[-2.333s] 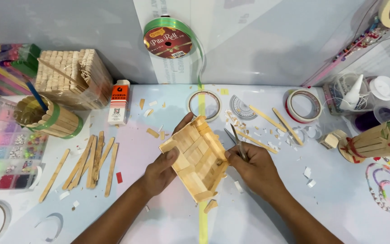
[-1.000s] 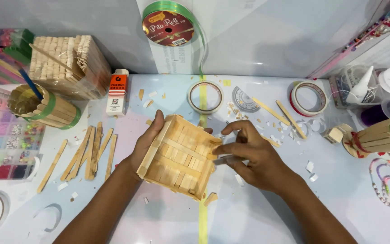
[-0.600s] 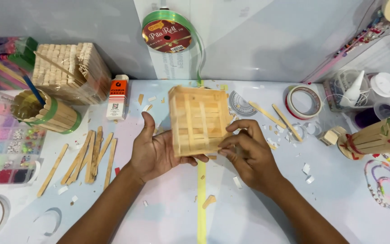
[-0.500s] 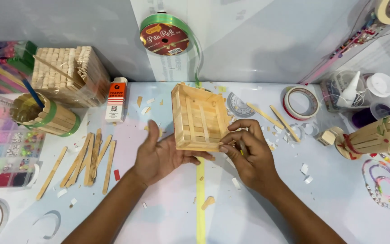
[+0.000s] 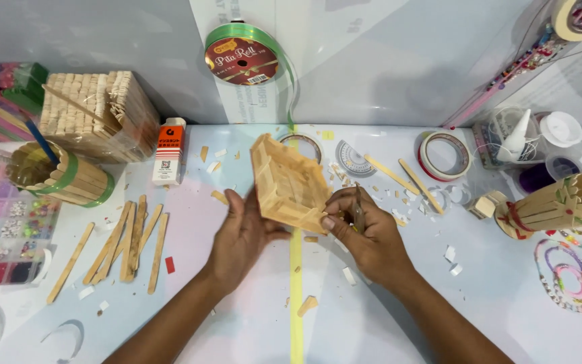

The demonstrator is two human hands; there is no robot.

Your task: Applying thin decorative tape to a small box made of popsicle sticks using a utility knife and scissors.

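A small open box made of glued wooden craft sticks (image 5: 289, 180) is tilted on its side above the white table, its opening facing right. My left hand (image 5: 240, 236) holds it from below and the left, fingers against its base. My right hand (image 5: 365, 229) grips the box's lower right corner and also holds a thin metal tool, which looks like tweezers (image 5: 358, 214), between the fingers.
Loose craft sticks (image 5: 126, 243) lie at the left, beside a stick-built cup (image 5: 58, 176), a stick bundle (image 5: 95, 114) and a glue bottle (image 5: 168, 152). Tape rolls (image 5: 444, 156), a green ribbon spool (image 5: 247, 57), another stick cup (image 5: 560, 205), bead tray (image 5: 1, 236) and paper scraps surround the hands.
The box has been turned in my hands, from lying open side up, to upright, to tilted on its side. Both hands kept hold of it.
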